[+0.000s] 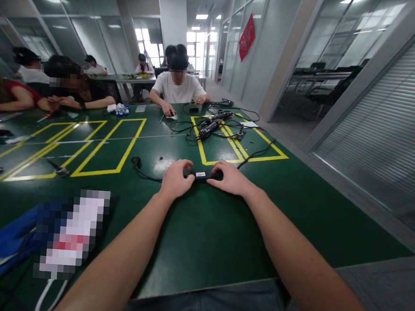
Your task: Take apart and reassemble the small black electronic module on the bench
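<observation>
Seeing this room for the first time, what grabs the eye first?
Two bare arms reach to mid-table, where the left hand and right hand grip a small black box between them. The dark green table carries yellow tape rectangles, with a tangle of black cables in the far right one. Across it sits a person in a white shirt.

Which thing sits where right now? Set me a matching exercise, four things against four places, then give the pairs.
Things:
1. black adapter
2. cable pile
3. round plug
4. red hanging

Places:
A. on the glass wall
B. held between left hand and right hand
C. inside the rightmost yellow-taped box
D. on the green table, left of the left hand

Pairs: 1-B, 2-C, 3-D, 4-A
</observation>
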Tool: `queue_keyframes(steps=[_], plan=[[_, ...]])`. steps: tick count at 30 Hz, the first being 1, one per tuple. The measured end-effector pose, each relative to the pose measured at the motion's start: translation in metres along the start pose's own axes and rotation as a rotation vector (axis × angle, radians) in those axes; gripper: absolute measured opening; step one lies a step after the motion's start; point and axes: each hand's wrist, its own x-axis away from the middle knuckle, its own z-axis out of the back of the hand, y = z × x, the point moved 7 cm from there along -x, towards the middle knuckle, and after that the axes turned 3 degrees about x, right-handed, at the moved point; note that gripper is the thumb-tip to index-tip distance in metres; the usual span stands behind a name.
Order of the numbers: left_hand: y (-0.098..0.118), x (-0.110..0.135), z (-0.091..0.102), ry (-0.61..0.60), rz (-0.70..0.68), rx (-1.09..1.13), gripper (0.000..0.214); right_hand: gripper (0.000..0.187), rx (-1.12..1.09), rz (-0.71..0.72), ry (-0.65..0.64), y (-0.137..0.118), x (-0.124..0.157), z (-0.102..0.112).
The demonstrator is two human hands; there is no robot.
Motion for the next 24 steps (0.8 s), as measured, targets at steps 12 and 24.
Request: queue_keyframes(steps=[12, 24], plan=[[0.001, 0.001, -0.006, -0.134, -0.019, -0.26, 0.022, 0.036, 0.231, -0.068, 0.064, 0.01, 0.001, 0.001], [-0.014, -0.005, -0.008, -0.08, 0.037, -0.132, 0.033, 0.043, 0.146, -0.151, 0.022, 0.013, -0.005, -0.001]])
